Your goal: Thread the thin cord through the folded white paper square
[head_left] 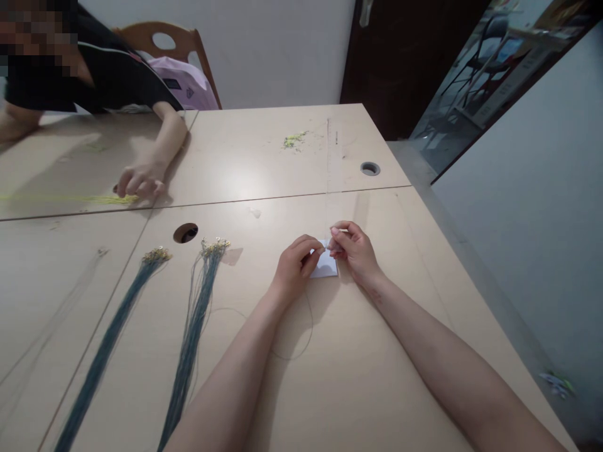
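Note:
Over a small white card (325, 269) on the table, my two hands face each other with their fingertips nearly meeting. My left hand (296, 267) is closed in a pinch on a thin cord (311, 329), which hangs below it and curves across the tabletop. My right hand (357, 251) is also pinched shut, close to the left fingertips; what it holds is too small to tell. Left of my forearm lie two bundles of blue-green cords, one nearer (200, 314) and one farther left (120, 307), both with gold-coloured metal ends at the top.
A transparent ruler (335, 157) extends beyond my hands. Yellow-green scraps (294, 140) lie farther back. Across the table (386, 376), a person's hand (141, 181) rests by yellow cords (101, 199). Cable holes (370, 169) pierce the tabletop, and a wall stands at the right.

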The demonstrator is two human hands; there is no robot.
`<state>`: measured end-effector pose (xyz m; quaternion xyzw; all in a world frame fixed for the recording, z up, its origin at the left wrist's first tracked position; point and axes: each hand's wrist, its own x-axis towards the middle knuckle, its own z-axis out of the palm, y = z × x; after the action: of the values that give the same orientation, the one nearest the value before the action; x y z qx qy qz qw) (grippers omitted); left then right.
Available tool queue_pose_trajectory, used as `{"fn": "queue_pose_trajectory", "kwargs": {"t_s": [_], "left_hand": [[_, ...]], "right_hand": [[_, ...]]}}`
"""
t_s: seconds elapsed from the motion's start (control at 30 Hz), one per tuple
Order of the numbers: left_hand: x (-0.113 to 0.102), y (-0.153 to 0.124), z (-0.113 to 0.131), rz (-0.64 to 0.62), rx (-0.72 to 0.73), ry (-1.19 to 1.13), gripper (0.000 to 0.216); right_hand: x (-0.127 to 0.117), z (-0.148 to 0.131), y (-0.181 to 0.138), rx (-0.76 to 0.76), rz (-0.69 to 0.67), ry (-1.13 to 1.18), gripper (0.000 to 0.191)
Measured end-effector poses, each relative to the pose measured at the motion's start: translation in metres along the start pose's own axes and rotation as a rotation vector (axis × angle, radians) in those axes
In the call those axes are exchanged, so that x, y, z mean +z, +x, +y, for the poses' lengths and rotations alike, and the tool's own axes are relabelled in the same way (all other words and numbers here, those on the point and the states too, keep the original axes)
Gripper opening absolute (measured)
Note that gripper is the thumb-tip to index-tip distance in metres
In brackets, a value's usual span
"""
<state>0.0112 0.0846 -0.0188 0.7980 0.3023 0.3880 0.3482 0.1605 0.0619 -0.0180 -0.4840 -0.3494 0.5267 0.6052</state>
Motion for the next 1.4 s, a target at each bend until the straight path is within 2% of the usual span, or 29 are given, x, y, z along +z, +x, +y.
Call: {"fn": "queue_pose_trajectory", "kwargs": {"t_s": [0.23, 0.37, 0.47, 0.6, 0.73, 1.4], "left_hand": [[0.000, 0.000, 0.001, 0.006, -0.006, 0.002, 0.009], [0.000, 0.001, 0.003, 0.033, -0.030, 0.013, 0.008], [-0.001, 0.000, 0.003, 0.046, -0.041, 0.006, 0.009], [-0.002, -0.001, 0.003, 0.047, -0.059, 0.005, 0.010], [-0.002, -0.001, 0.002, 0.048, -0.065, 0.014, 0.010], [-0.002, 0.002, 0.003, 0.060, -0.103, 0.015, 0.010]], "right_hand": [[0.001, 0.002, 0.000, 0.009, 0.013, -0.001, 0.025], [-0.002, -0.004, 0.002, -0.055, 0.064, -0.035, 0.025], [-0.010, -0.009, 0.005, -0.143, 0.148, -0.200, 0.030], [-0.024, -0.007, 0.010, -0.261, 0.290, -0.582, 0.035], [-0.032, 0.003, 0.013, -0.297, 0.330, -0.870, 0.032], [-0.029, 0.000, 0.014, -0.271, 0.336, -1.395, 0.032]]}}
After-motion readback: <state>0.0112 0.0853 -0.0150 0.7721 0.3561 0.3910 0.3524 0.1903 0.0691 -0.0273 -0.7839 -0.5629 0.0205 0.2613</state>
